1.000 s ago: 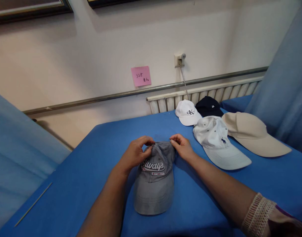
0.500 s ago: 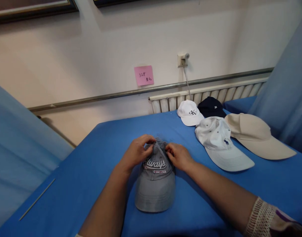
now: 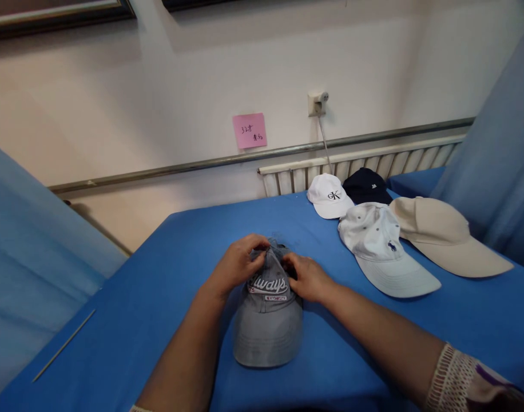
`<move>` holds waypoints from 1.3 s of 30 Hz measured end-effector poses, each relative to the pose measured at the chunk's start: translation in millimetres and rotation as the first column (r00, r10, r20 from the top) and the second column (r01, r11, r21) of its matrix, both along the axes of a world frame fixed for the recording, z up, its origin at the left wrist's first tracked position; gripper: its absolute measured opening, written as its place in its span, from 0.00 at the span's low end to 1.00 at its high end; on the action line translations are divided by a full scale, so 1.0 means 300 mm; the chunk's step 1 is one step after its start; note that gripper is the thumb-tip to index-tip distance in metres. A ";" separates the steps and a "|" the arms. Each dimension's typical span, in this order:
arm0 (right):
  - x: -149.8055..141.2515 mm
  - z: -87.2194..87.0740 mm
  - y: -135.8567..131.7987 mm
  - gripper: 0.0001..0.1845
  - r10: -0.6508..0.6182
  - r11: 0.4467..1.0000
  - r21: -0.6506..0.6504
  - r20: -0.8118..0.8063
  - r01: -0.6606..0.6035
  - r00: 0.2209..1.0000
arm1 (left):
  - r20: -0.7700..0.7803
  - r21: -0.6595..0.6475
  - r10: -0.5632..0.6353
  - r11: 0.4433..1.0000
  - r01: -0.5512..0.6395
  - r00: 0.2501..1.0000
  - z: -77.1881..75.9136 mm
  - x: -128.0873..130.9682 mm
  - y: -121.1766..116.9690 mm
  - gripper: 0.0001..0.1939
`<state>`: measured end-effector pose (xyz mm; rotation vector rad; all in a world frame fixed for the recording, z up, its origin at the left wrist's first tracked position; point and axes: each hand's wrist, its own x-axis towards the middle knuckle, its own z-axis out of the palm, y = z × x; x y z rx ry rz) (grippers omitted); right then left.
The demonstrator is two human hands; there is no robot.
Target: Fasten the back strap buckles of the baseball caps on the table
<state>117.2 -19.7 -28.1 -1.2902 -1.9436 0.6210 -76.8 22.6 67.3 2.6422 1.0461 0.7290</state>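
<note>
A grey baseball cap [image 3: 268,335] with white "Always" lettering lies in front of me, its brim pointing toward me. My left hand [image 3: 241,263] pinches the top of the crown on its left side. On the opposite side my right hand [image 3: 307,276] is closed on the crown's cloth, its fingertips partly hidden against the cap. The crown is creased between the two hands. Nearest to my right hand among the other caps is a pale grey-white cap [image 3: 376,246] with a dark horse-and-rider emblem.
A white cap [image 3: 326,197], a navy cap [image 3: 365,184] and a beige cap [image 3: 446,234] sit at the back right of the blue-covered table [image 3: 159,297]. At the left lies a thin rod [image 3: 64,345]. A radiator [image 3: 288,178] and metal rail [image 3: 180,171] run along the wall.
My right hand has moved left and inward along the grey cap's crown, which is now folded narrower. My left hand keeps its pinch. The view has shifted slightly.
</note>
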 end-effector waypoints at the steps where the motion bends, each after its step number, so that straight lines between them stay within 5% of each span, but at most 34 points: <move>1: -0.005 -0.004 -0.001 0.16 0.010 1.000 -0.001 0.031 -0.010 0.999 | -0.007 -0.006 -0.003 1.000 0.003 1.000 -0.002 -0.001 0.000 0.13; 14: -0.032 -0.044 0.006 0.14 0.016 0.995 0.091 0.293 -0.045 0.956 | -0.069 -0.137 0.045 0.989 -0.054 0.997 0.003 0.008 -0.001 0.11; 19: -0.008 -0.038 -0.002 0.14 -0.046 0.995 0.095 0.184 0.029 0.982 | -0.121 -0.129 0.068 0.988 -0.083 0.990 0.000 0.016 -0.004 0.10; 22: 0.023 -0.022 0.002 0.13 -0.131 0.983 0.122 -0.039 0.135 0.991 | -0.091 -0.084 0.131 0.987 -0.138 0.987 -0.001 0.008 0.000 0.08; 29: 0.064 -0.017 0.033 0.11 -0.142 0.963 0.115 -0.546 0.242 0.826 | 0.028 -0.025 0.187 0.982 -0.187 0.982 -0.005 -0.017 0.012 0.07; 33: 0.091 -0.021 0.051 0.10 -0.172 0.963 0.076 -0.572 0.260 0.802 | 0.100 -0.024 0.199 0.980 -0.198 0.975 0.006 -0.018 0.004 0.06; 39: 0.101 0.046 0.022 0.13 -0.141 0.964 0.153 -0.393 0.216 0.909 | 0.093 -0.088 0.083 0.993 -0.075 0.992 0.009 0.046 -0.048 0.07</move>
